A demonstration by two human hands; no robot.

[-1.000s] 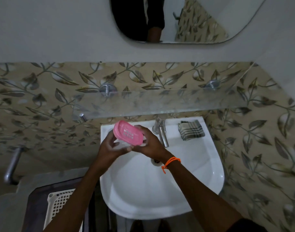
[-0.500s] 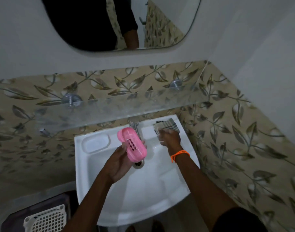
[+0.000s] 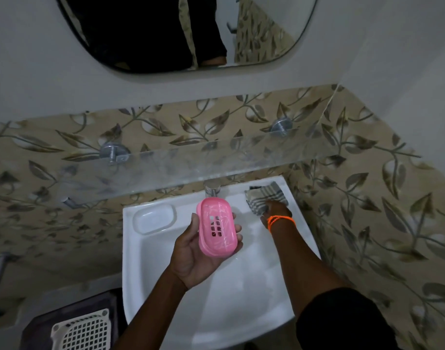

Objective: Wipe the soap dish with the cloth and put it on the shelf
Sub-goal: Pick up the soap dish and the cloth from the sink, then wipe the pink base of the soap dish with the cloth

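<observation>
My left hand (image 3: 191,251) holds the pink soap dish (image 3: 216,227) over the white sink (image 3: 216,299), thumb on its left edge and fingertips curled round its right edge. The dish's slotted face points up at me. My right hand (image 3: 275,210), with an orange band at the wrist, reaches to the sink's back right corner and grips the checked cloth (image 3: 264,195) lying there. The frosted glass shelf (image 3: 191,162) runs along the tiled wall above the sink, with nothing on it.
A chrome tap (image 3: 212,189) stands at the sink's back, just behind the dish. A moulded soap recess (image 3: 153,218) lies at the back left. A mirror (image 3: 181,34) hangs above. A white lattice basket (image 3: 81,332) sits at lower left. The tiled wall closes in on the right.
My right hand left the soap dish and reached right to the cloth, where it now grips it. My left hand turned the dish so its slotted face points up.
</observation>
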